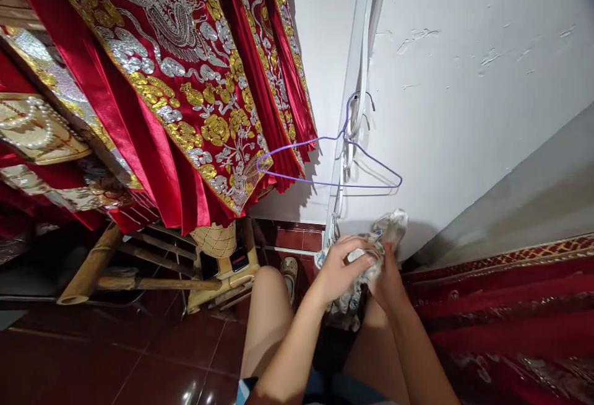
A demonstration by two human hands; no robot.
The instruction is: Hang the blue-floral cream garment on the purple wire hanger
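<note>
We see the left hand (340, 272) and right hand (388, 281), fingers closed on bunched patterned cloth (371, 274) between the knees (268, 290), below the purple hanger (343, 137). Should either grip slacken, we judge, loose folds could slip toward the tiled floor (183, 365).

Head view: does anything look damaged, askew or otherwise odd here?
Yes: the white wall looks damaged. Cracked, lifting flakes are scattered across its upper right, breaking an otherwise smooth surface. The patterned cloth between the left hand and right hand is crumpled, but that seems ordinary for fabric being handled.
</note>
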